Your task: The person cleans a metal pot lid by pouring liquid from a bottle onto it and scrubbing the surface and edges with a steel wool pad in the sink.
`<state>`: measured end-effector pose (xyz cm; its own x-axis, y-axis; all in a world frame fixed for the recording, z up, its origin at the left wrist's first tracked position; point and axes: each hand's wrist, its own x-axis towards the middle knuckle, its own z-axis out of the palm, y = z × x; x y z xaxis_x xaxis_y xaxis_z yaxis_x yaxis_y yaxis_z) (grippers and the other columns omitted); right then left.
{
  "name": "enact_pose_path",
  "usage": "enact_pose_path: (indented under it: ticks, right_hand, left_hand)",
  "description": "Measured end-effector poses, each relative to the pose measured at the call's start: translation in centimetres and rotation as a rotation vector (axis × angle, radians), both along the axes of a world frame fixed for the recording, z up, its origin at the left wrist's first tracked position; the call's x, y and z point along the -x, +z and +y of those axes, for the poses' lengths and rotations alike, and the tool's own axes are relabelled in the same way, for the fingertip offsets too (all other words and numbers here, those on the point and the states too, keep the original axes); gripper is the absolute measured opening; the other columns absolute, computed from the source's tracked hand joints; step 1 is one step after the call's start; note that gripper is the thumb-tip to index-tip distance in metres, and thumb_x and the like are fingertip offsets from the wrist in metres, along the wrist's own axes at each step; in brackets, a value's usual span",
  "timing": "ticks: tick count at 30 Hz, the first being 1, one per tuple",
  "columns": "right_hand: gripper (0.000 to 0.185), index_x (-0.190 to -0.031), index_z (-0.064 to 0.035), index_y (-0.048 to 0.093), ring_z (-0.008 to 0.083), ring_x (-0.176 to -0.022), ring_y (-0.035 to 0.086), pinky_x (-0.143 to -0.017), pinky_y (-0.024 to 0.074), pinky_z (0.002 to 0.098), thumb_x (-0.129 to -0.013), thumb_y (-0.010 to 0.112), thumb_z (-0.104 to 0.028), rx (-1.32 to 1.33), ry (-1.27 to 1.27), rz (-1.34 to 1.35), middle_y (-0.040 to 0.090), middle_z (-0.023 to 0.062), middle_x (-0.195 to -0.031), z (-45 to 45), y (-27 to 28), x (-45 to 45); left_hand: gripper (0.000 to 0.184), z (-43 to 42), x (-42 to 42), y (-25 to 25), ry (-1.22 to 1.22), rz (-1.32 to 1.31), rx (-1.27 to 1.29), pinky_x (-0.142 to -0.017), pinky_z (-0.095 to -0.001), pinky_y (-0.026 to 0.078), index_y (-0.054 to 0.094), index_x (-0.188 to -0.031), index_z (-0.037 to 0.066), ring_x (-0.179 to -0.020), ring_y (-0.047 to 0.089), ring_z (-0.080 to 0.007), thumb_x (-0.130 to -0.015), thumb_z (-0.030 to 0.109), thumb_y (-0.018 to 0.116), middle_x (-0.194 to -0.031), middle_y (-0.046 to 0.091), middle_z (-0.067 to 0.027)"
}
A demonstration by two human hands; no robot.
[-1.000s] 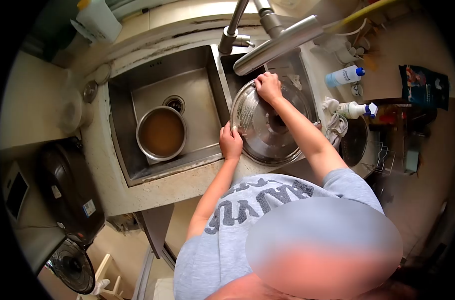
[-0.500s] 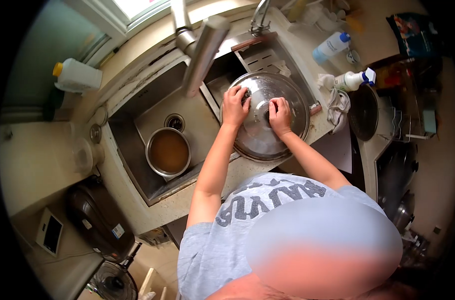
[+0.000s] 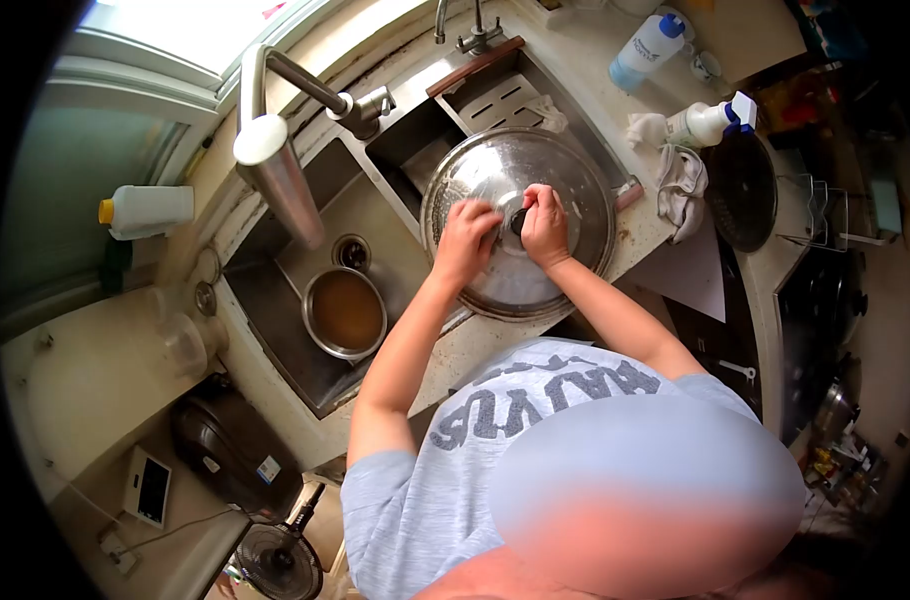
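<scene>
A large round metal lid [image 3: 510,285] lies over the right part of the sink and the counter edge, its dark knob facing up. My right hand [image 3: 545,232] is closed at the knob, fingers curled against its right side. My left hand [image 3: 465,242] is over the lid's left half, slightly blurred, its fingers bent around something dark that I cannot make out. In the left basin [image 3: 375,225], a metal pot [image 3: 345,312] of brownish liquid sits beside the drain.
A pull-out faucet [image 3: 280,185] hangs over the left basin. Right of the lid are a crumpled cloth [image 3: 681,190], a spray bottle [image 3: 697,125] and a blue-capped bottle [image 3: 643,52]. A yellow-capped jug [image 3: 153,212] stands by the window at the left.
My right hand has left the lid's far rim for its knob. My left hand has moved from the near-left rim onto the lid's top. The view has turned, and the faucet appears further left.
</scene>
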<state>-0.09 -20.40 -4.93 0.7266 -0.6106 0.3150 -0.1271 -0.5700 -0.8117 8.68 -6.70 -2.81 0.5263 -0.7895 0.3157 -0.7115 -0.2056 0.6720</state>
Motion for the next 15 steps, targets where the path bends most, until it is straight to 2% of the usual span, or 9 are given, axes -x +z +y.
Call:
enact_pose_path:
  ticks: [3, 9, 11, 13, 15]
  right_hand:
    - [0.019, -0.094, -0.0043, 0.048, 0.0317, -0.074, 0.051, -0.07, 0.0426, 0.0413, -0.078, 0.043, 0.004, 0.089, 0.031, 0.009, 0.052, 0.0114, -0.077, -0.2, -0.1, -0.2]
    - [0.019, -0.092, -0.0043, 0.047, 0.0323, -0.075, 0.05, -0.07, 0.0413, 0.0424, -0.077, 0.042, 0.005, 0.047, 0.016, 0.022, 0.052, 0.0119, -0.077, -0.9, -0.3, -0.1]
    - [0.018, -0.092, -0.0043, 0.046, 0.0323, -0.075, 0.05, -0.07, 0.0414, 0.0425, -0.077, 0.042, 0.005, 0.05, 0.025, 0.006, 0.052, 0.012, -0.078, -1.1, -0.4, -0.5]
    - [0.017, -0.091, -0.0044, 0.046, 0.0325, -0.076, 0.05, -0.07, 0.0417, 0.0425, -0.077, 0.043, 0.004, 0.062, 0.055, 0.037, 0.052, 0.0121, -0.078, -1.2, -0.2, -0.2]
    - [0.015, -0.09, -0.0044, 0.046, 0.0328, -0.076, 0.05, -0.07, 0.0416, 0.0428, -0.077, 0.043, 0.003, 0.062, 0.057, 0.029, 0.053, 0.0125, -0.079, -1.1, 0.1, -0.2]
  left_hand:
    - [0.034, 0.4, 1.2, 0.1, -0.063, 0.056, -0.024, -0.087, -0.0381, 0.044, 0.066, -0.094, 0.006, -0.099, 0.052, -0.0321, -0.062, -0.007, 0.061, -0.1, 0.059, -0.01]
    - [0.039, -1.1, 1.3, -0.2, 0.084, 0.111, 0.013, -0.086, -0.0379, 0.046, 0.069, -0.093, 0.009, -0.099, 0.053, -0.0307, -0.059, -0.009, 0.061, -0.102, 0.058, -0.0089]
    - [0.04, 0.7, 2.5, -0.7, -0.009, 0.094, -0.024, -0.087, -0.0376, 0.045, 0.069, -0.093, 0.009, -0.098, 0.053, -0.0306, -0.059, -0.01, 0.061, -0.102, 0.058, -0.0087]
    - [0.036, -0.6, 1.1, -0.4, -0.028, 0.075, 0.017, -0.086, -0.0376, 0.046, 0.069, -0.091, 0.009, -0.096, 0.053, -0.0304, -0.06, -0.008, 0.061, -0.1, 0.059, -0.0085]
    - [0.028, -3.5, -1.0, 0.2, 0.07, 0.02, 0.046, -0.078, -0.0374, 0.048, 0.069, -0.086, 0.008, -0.091, 0.054, -0.0298, -0.063, -0.006, 0.062, -0.094, 0.058, -0.0086]
